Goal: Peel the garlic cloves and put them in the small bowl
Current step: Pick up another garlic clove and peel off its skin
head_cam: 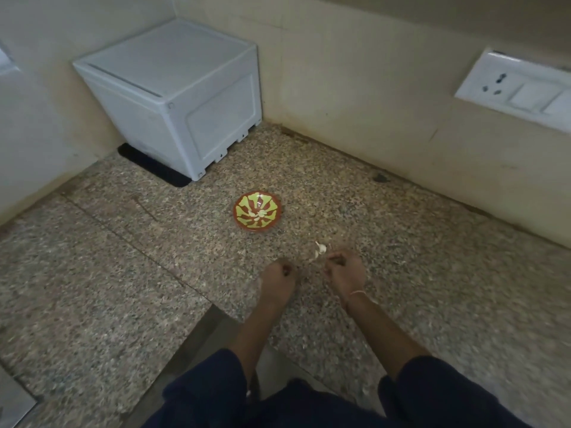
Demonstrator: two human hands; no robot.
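Note:
The small bowl (237, 219), red-brown with a yellow-green pattern, stands on the speckled granite counter (123, 273) and holds a few pale peeled cloves (258, 214). A loose white garlic clove with skin (321, 248) lies on the counter in front of my right hand. My right hand (343, 270) has its fingers curled, its fingertips pinching a pale strip of garlic skin (315, 257) beside that clove. My left hand (279, 271) is curled into a loose fist just to the left, and nothing shows inside it. The two hands are a short way apart, below the bowl.
A white plastic box (173, 97) on a black mat sits in the back left corner. A switch and socket plate (513, 88) is on the right wall. The counter's front edge and a gap (197, 344) lie by my forearms.

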